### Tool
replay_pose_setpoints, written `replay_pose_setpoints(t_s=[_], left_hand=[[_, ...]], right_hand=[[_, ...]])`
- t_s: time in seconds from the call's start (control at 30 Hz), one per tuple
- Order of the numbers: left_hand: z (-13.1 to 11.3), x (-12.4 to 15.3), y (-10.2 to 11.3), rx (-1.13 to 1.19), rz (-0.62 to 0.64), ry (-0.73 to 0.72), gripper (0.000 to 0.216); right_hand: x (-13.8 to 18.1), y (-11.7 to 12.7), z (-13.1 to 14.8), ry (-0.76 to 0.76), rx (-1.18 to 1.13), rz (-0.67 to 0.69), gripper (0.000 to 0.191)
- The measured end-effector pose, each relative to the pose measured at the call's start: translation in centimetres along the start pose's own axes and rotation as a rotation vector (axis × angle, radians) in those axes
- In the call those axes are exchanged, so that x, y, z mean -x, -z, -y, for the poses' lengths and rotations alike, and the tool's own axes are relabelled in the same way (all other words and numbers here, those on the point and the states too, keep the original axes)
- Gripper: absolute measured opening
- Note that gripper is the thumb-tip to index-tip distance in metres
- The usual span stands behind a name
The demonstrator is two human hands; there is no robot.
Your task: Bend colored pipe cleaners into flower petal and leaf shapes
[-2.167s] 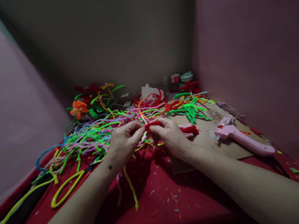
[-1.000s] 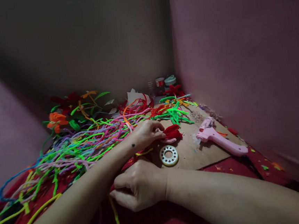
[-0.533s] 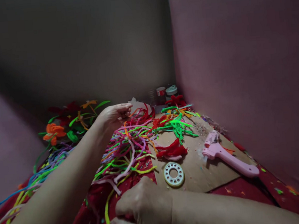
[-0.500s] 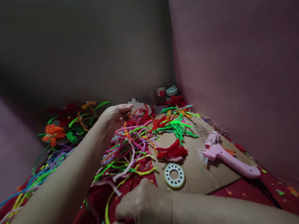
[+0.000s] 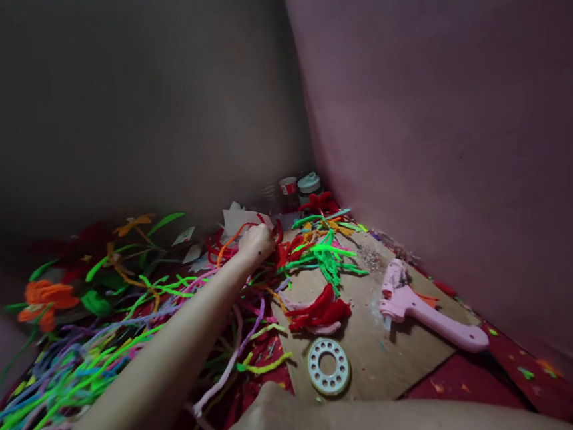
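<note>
My left hand (image 5: 256,241) reaches far back over the table, fingers curled down into a bundle of red pipe cleaners (image 5: 221,244). My left forearm lies across a heap of mixed-colour pipe cleaners (image 5: 80,380). Only the back of my right hand (image 5: 265,424) shows at the bottom edge, low over the red cloth; its fingers are hidden. A folded red pipe-cleaner piece (image 5: 320,312) lies on the cardboard sheet (image 5: 372,341), with a white perforated ring (image 5: 328,366) just in front of it.
A pink glue gun (image 5: 425,313) lies on the cardboard's right side. Green pipe-cleaner pieces (image 5: 325,255) sit behind the red piece. An orange flower (image 5: 43,300) stands at the left. Small jars (image 5: 289,187) and a red flower (image 5: 318,203) fill the back corner. Walls close in on three sides.
My left hand let go of the red piece, which now lies on the cardboard, and stretched back to the red pipe cleaners. My right hand dropped low and near. The view swung left.
</note>
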State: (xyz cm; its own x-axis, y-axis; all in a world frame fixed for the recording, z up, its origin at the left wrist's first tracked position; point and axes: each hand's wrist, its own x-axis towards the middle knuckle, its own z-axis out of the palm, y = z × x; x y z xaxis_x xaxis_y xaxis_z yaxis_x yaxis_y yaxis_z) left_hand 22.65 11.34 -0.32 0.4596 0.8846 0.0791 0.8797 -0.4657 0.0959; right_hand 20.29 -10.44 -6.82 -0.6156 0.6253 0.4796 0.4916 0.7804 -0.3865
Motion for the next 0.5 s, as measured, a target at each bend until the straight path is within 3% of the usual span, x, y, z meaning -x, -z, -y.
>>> replay_pose_setpoints(t_s=[0.2,0.33,0.5], left_hand=[[0.5,-0.3,-0.1,-0.132,0.024,-0.024,0.026],[0.8,-0.4,-0.8,-0.176,0.011,-0.022,0.031],[0.8,0.0,-0.8,-0.206,-0.039,-0.044,0.029]], right_hand=[[-0.3,0.1,-0.4,0.039,-0.015,0.037,0.024],[-0.3,0.4,-0.7,0.069,0.007,0.105,0.007],[-0.3,0.1,-0.9,0.061,0.026,0.084,0.012]])
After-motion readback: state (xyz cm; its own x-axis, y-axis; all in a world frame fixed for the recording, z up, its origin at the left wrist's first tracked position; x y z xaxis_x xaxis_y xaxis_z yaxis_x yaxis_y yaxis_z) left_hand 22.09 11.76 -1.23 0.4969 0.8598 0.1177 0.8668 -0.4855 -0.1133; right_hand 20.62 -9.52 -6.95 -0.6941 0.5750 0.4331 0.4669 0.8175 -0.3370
